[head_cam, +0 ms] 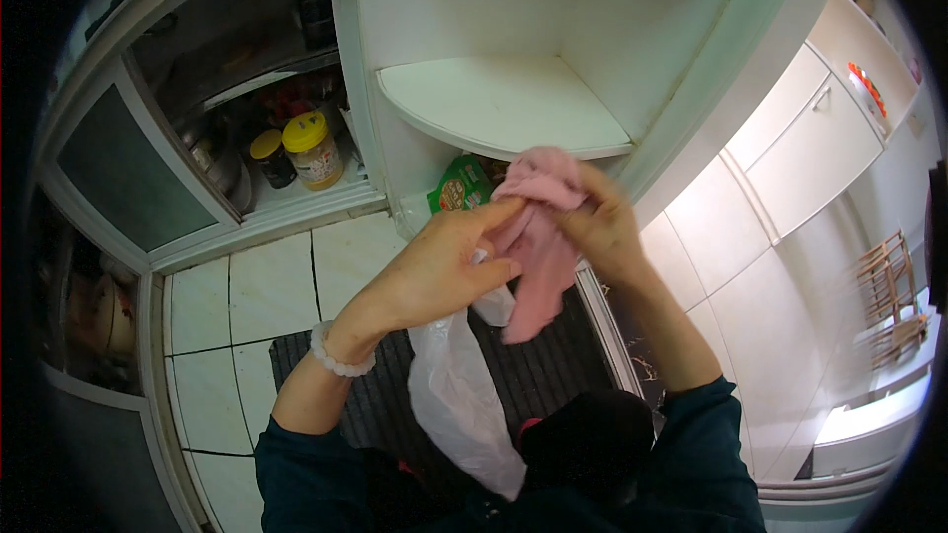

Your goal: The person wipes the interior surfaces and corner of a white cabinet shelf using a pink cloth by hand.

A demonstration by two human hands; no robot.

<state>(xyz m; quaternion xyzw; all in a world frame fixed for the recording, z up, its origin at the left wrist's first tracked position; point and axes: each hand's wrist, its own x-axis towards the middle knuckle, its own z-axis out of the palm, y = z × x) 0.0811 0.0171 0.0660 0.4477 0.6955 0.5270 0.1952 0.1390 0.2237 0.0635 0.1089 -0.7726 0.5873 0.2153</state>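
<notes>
Both my hands are raised in front of a white corner shelf [503, 100], holding a bunched pink cloth [544, 266]. My left hand [452, 259], with a pale bead bracelet [341, 355] at the wrist, pinches the cloth from the left side. A white plastic bag [455, 400] hangs down from this same hand, a part of it showing between the fingers. My right hand [607, 229] grips the cloth from the right and is slightly blurred. The cloth's lower end hangs loose between the hands.
Under the shelf stands a green package [461, 185]. An open cabinet at the left holds a yellow-lidded jar [315, 152] and a smaller dark jar [272, 159]. A dark ribbed mat [544, 355] lies on the tiled floor. A wooden rack [889, 296] is at the far right.
</notes>
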